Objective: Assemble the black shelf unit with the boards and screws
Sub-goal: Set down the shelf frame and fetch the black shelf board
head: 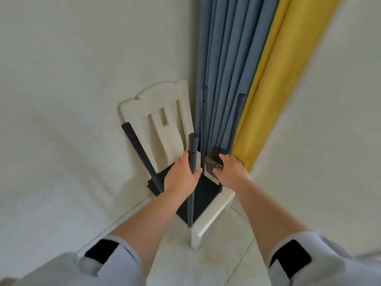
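Over the white chair, the left hand grips a black pole.

Soft, even daylight fills the scene, bright and without glare. Shadows are faint, lying pale on the left wall. Motion blur smears the whole frame, worst at the right edge. Wide-angle distortion bends the curtains and near sleeves.

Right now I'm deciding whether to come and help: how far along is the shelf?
Early. One black board lies on the white chair, with three poles rising around it. The left hand grips a fourth pole; the right hand reaches toward a blurred packet. No upper boards are fitted.
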